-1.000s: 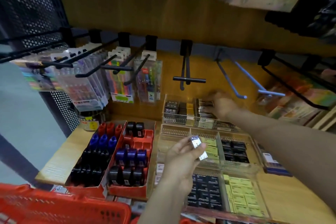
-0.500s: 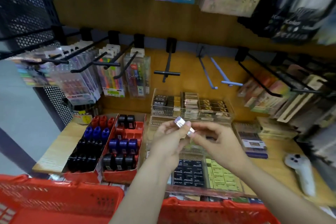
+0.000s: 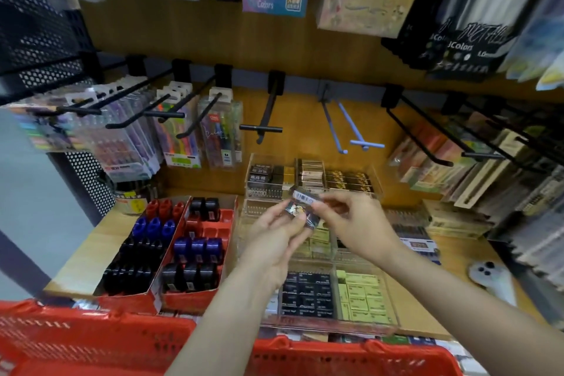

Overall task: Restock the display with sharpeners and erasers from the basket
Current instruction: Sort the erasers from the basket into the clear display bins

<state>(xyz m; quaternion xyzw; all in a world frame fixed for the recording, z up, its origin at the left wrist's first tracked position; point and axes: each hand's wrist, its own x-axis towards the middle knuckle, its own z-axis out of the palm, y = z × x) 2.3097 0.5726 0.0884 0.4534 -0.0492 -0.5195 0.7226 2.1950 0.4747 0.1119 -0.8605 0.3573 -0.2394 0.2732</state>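
Eraser pack (image 3: 300, 209) now up in both hands above the clear display trays (image 3: 332, 256), no longer the left alone! Left hand (image 3: 279, 224) cradles it underneath with curled fingers, right hand (image 3: 351, 217) pinches its barcoded end. Red basket (image 3: 91, 342) sits below.

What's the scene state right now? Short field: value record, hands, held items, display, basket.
left hand: holds a small dark eraser pack in its fingers
right hand: pinches a second small pack with a barcode label
position: both hands above the clear acrylic eraser organizer, packs not yet placed
organizer contents: dark and yellow-green boxed erasers in compartments
sharpeners: red, blue and black ones in two red trays, left of the organizer
basket: red, at the bottom edge, contents not visible
other: phone lies on the shelf at right
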